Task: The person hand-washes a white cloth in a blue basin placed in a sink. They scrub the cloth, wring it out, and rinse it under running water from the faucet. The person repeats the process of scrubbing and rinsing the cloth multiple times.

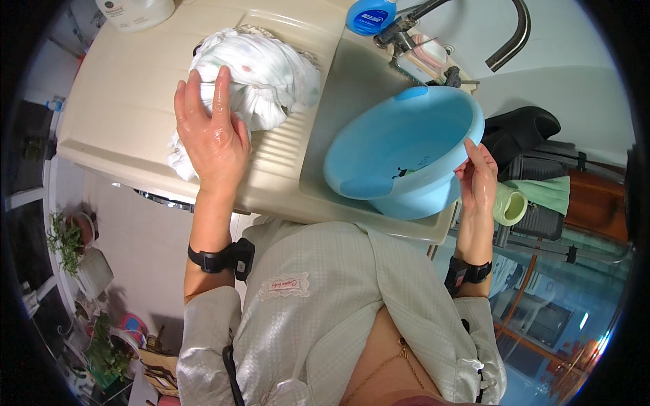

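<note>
My left hand (pixel 214 133), wet and with its fingers spread, rests against a bundled white cloth (pixel 264 76) that bears faint coloured marks. The bundle lies on the ribbed washboard part of the cream laundry counter (pixel 127 96); a patterned fabric edge shows behind it. My right hand (pixel 478 170) grips the rim of a light blue plastic basin (pixel 396 132) between thumb and fingers. The basin is tilted in the sink (pixel 350 76), its right side raised. A dark printed figure shows inside it, and I see no water there.
A curved metal faucet (pixel 513 45) rises behind the sink. Near it stand a blue detergent bottle (pixel 371 18) and a soap dish (pixel 426 56). A white jug (pixel 137 12) sits at the back left. To the right are a green cloth (pixel 546 195) and a rack; potted plants (pixel 68 238) stand left.
</note>
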### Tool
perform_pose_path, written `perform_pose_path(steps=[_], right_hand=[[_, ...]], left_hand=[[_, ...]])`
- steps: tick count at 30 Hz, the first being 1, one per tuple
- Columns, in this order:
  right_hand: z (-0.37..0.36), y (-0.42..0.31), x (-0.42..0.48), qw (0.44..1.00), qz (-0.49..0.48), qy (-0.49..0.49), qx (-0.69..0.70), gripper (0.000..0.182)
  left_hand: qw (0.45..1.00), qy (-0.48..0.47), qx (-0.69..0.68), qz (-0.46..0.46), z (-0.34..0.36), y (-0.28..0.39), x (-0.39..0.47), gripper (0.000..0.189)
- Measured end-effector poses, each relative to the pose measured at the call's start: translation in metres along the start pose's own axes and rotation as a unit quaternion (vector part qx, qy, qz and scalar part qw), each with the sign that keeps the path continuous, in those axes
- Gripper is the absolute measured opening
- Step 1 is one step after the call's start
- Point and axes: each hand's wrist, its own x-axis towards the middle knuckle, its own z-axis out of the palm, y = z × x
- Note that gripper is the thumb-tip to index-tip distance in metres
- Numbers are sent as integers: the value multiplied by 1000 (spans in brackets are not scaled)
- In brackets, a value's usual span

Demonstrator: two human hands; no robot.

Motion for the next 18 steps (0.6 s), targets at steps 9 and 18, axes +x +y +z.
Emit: perform_pose_path(steps=[9, 18], right_hand=[[12, -11, -28, 995, -73, 33, -65, 18], [10, -19, -38, 987, -117, 72, -78, 21]], left_hand=[[1000, 3, -2, 12, 0, -2, 0, 71], [1000, 2, -8, 10, -2, 0, 0, 71]])
